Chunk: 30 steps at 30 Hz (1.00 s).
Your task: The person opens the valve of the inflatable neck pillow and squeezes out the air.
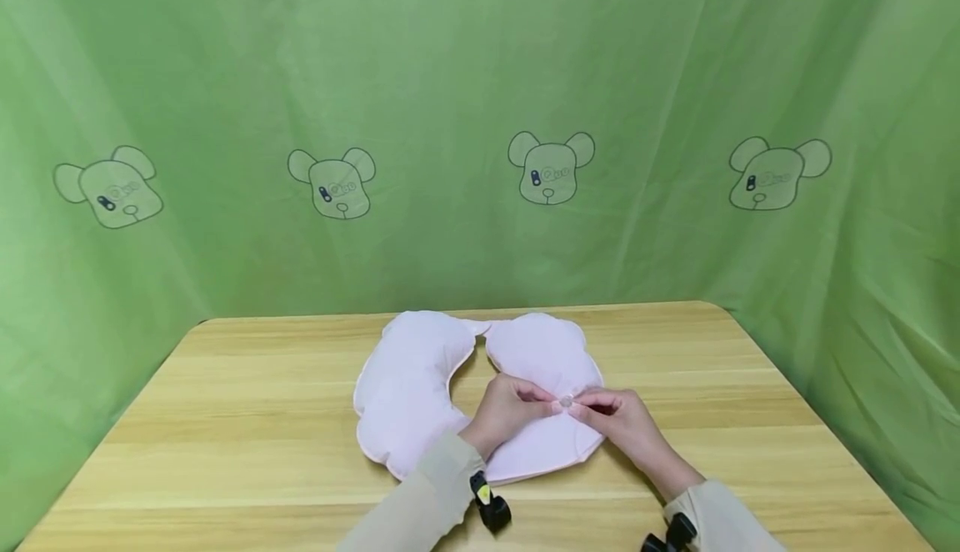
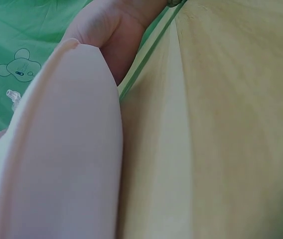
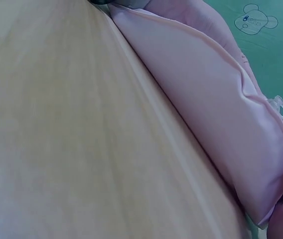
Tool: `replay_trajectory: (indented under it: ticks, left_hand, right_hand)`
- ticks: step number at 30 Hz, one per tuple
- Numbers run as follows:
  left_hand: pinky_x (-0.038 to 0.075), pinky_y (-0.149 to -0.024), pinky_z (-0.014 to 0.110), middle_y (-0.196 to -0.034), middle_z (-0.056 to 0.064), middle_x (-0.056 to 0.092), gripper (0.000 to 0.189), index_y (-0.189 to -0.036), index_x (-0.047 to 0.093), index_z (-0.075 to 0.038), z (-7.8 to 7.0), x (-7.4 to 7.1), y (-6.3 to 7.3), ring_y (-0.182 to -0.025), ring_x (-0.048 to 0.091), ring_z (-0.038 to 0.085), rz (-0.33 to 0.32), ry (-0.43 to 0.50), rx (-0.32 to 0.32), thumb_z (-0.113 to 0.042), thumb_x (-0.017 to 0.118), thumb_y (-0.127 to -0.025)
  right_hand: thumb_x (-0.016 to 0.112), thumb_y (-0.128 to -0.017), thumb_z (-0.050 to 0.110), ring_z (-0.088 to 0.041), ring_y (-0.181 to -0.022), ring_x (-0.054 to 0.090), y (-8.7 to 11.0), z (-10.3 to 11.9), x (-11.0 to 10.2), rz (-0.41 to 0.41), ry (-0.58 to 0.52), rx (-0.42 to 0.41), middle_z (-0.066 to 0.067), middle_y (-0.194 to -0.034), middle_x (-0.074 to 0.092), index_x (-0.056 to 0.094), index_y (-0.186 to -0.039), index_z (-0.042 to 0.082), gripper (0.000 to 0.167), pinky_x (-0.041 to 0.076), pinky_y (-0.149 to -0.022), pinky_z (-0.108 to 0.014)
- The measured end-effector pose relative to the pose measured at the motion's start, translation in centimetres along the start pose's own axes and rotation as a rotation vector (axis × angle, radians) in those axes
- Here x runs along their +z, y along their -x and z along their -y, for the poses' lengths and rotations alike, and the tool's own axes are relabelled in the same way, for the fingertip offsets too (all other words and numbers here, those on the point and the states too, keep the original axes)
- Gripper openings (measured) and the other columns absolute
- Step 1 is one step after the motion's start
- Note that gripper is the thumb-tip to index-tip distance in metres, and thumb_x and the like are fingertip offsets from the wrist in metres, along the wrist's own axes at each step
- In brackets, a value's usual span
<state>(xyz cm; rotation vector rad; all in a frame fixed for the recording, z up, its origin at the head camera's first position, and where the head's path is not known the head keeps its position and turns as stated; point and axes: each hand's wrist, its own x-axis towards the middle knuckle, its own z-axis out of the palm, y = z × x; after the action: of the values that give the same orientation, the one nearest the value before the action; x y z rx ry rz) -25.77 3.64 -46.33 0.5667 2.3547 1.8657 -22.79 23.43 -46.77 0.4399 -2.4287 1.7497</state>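
Observation:
A pale pink inflatable neck pillow (image 1: 405, 402) lies puffed up on the table, its U-shaped opening at the far side. On its right arm stands a small clear plastic valve (image 1: 566, 400), also visible in the left wrist view as a clear valve (image 2: 13, 97) above the fabric. From the left, my left hand (image 1: 510, 406) pinches at the valve with thumb and forefinger. Opposite it, my right hand (image 1: 626, 423) pinches there too, fingertips nearly meeting the left ones. The right wrist view has the pillow's side (image 3: 211, 99) covering most of the fingers.
The pillow rests on a light wooden table (image 1: 225, 419) with rounded far corners. Behind and beside it hangs a green curtain (image 1: 450, 77) with printed bear heads. Each wrist carries a black camera mount (image 1: 491, 506).

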Motion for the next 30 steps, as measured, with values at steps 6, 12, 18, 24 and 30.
replay_trajectory:
  ticks: [6,12,18,24,30]
  left_hand:
    - [0.050,-0.066,0.016,-0.071,0.000,0.072,0.011,-0.079,0.076,-0.004,-0.3,0.0,-0.2,-0.068,0.062,0.000,-0.003,0.038,-0.002,-0.013,0.080,-0.075]
    - [0.052,-0.065,0.017,-0.072,0.002,0.072,0.011,-0.079,0.075,-0.002,-0.5,0.0,-0.2,-0.066,0.064,0.001,-0.003,0.078,-0.013,-0.011,0.079,-0.074]
    - [0.051,-0.071,0.018,-0.078,0.001,0.073,0.012,-0.084,0.075,-0.006,-0.5,-0.5,-0.4,-0.073,0.064,0.003,0.056,0.064,-0.064,-0.015,0.078,-0.077]
    - [0.051,-0.075,0.020,-0.085,-0.001,0.072,0.018,-0.089,0.075,-0.008,-1.9,-2.2,-0.5,-0.080,0.064,0.007,0.053,0.063,-0.151,-0.025,0.073,-0.082]
    - [0.056,-0.077,0.027,-0.092,0.013,0.072,0.021,-0.096,0.071,0.002,-5.0,-6.0,-0.1,-0.084,0.069,0.023,0.041,0.107,-0.050,-0.016,0.064,-0.089]
  right_hand:
    - [0.074,-0.080,0.006,-0.005,-0.084,0.062,-0.2,0.6,0.2,-0.015,-0.020,-0.025,-0.002,-0.091,0.071,0.071,-0.095,-0.006,0.020,0.050,-0.075,-0.017]
    - [0.075,-0.079,0.006,-0.005,-0.084,0.063,-0.2,0.9,0.7,-0.048,-0.014,-0.039,-0.002,-0.091,0.071,0.070,-0.093,-0.009,0.021,0.051,-0.076,-0.016]
    - [0.075,-0.077,0.002,-0.003,-0.084,0.064,-0.2,0.7,1.1,-0.103,-0.035,-0.050,-0.010,-0.091,0.071,0.072,-0.085,-0.004,0.010,0.053,-0.075,-0.017]
    - [0.074,-0.079,0.003,-0.003,-0.085,0.065,0.1,0.9,1.4,-0.154,-0.032,-0.028,-0.005,-0.089,0.073,0.072,-0.086,-0.006,0.013,0.052,-0.075,-0.016]
    - [0.073,-0.080,0.005,-0.001,-0.081,0.063,0.0,1.4,1.6,-0.168,-0.015,0.002,-0.004,-0.085,0.073,0.070,-0.089,-0.007,0.015,0.052,-0.071,-0.016]
